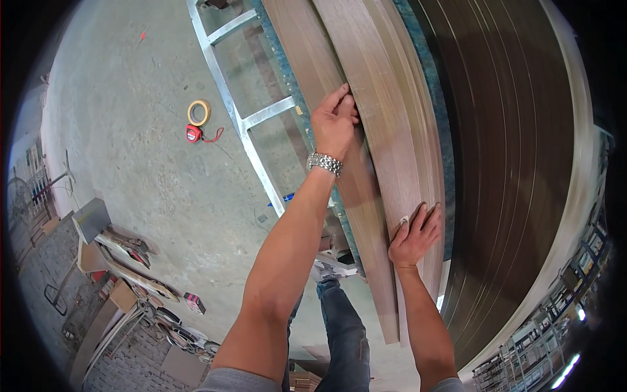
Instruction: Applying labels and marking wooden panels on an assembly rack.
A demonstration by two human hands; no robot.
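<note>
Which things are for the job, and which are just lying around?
Probably for the job:
left board, left hand at its edge
right board, right hand on it

Probably just lying about:
tape roll
red tape measure
small pink box

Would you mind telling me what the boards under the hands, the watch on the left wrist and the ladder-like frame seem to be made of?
Boards: wood or a wood-look surface, apparently satin; brown with lengthwise grain, core undetermined.
Watch: apparently a polished metal band; silvery links glint.
Frame: likely bare or galvanised metal; silvery bars with some sheen, though paint is possible.
</note>
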